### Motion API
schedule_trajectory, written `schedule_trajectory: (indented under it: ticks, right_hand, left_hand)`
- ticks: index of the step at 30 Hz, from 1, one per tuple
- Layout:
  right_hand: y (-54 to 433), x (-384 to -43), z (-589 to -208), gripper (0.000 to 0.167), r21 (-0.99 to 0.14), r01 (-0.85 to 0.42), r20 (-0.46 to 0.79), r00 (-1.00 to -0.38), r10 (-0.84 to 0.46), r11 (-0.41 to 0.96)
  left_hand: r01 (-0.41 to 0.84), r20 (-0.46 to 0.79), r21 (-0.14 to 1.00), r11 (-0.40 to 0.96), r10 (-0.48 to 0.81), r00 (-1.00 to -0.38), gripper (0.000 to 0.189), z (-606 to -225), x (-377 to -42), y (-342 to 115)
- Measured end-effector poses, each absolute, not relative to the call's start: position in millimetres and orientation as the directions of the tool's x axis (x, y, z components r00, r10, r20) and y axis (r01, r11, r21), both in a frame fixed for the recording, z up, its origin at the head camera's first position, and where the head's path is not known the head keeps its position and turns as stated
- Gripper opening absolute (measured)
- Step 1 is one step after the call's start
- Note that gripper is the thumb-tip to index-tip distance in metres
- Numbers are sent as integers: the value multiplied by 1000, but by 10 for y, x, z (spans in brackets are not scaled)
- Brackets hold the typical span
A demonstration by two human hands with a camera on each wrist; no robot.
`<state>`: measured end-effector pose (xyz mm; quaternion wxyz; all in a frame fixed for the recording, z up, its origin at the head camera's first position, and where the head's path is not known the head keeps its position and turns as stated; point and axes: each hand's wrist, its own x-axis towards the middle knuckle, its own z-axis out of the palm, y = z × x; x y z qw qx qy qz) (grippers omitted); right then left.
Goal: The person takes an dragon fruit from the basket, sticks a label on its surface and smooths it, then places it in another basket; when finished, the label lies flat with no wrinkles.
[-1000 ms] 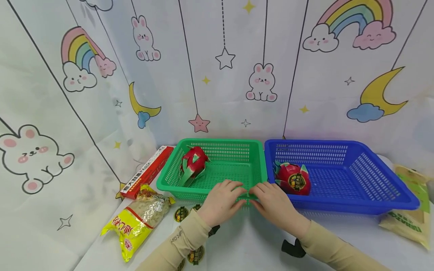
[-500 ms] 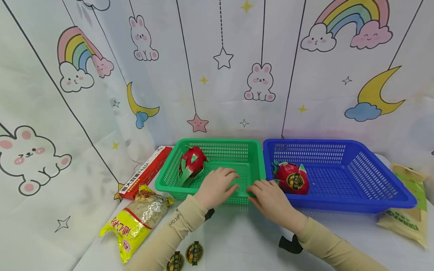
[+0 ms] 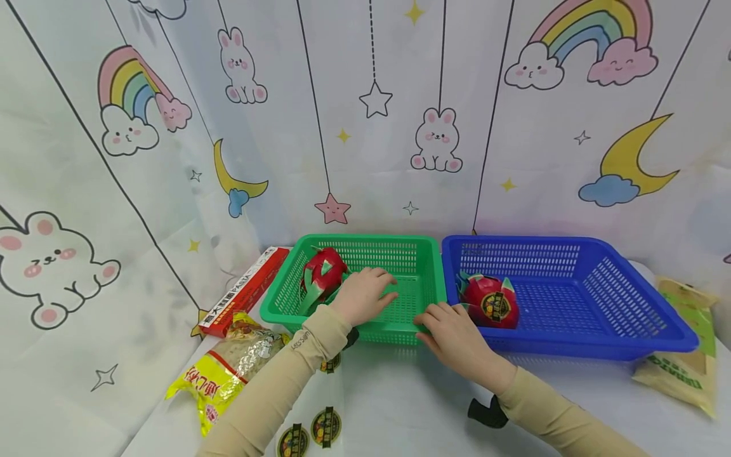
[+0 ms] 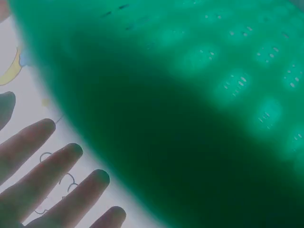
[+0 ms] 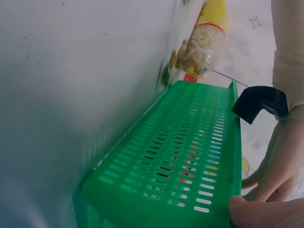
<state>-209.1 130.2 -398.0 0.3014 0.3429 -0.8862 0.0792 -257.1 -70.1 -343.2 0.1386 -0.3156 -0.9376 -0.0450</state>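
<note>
A green plastic basket (image 3: 371, 238) holds one red dragon fruit (image 3: 324, 270) at its left end. My left hand (image 3: 362, 297) is over the basket's near side, close to this fruit and overlapping its right edge in the head view. Its fingers (image 4: 52, 168) are spread in the left wrist view, apart from the blurred green wall. With my right hand (image 3: 457, 336) I grip the basket's rim near the front right corner, the thumb (image 5: 256, 212) outside. A second dragon fruit (image 3: 482, 295), bearing a round black-and-gold sticker (image 3: 495, 307), lies in the blue basket (image 3: 582, 346).
On the left lie a yellow bag of pasta (image 3: 245, 355) and a red-and-white pasta box (image 3: 248, 289). Several round stickers (image 3: 326, 426) lie in front, partly under my left sleeve. A tan-and-green bag (image 3: 693, 343) lies beside the blue basket. A printed curtain (image 3: 377, 165) hangs behind.
My left hand has left the front rim beside my right hand and moved left and forward over the green basket. The right hand stays at the rim.
</note>
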Motion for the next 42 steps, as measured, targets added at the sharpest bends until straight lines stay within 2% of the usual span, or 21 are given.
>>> schedule_trajectory:
  ticks: [9, 26, 35, 42]
  right_hand:
    - [1309, -2091, -3988, 20, 67, -658, 592, -579, -561, 750]
    - [1304, -2083, -3984, 19, 62, -653, 575, -595, -561, 755]
    - [1313, -2095, -4000, 18, 62, -656, 582, -588, -561, 752]
    - [1316, -2097, -4006, 18, 67, -660, 581, -584, -567, 748]
  left_hand:
    - [567, 251, 88, 819, 533, -808, 30, -3295, -2690, -693]
    - [444, 226, 123, 887, 411, -883, 32, -3265, -3011, -821]
    - [358, 241, 81, 930, 330, -913, 29, -3354, -3203, -929]
    - [229, 220, 67, 971, 209, -953, 32, -3470, -3329, -1094]
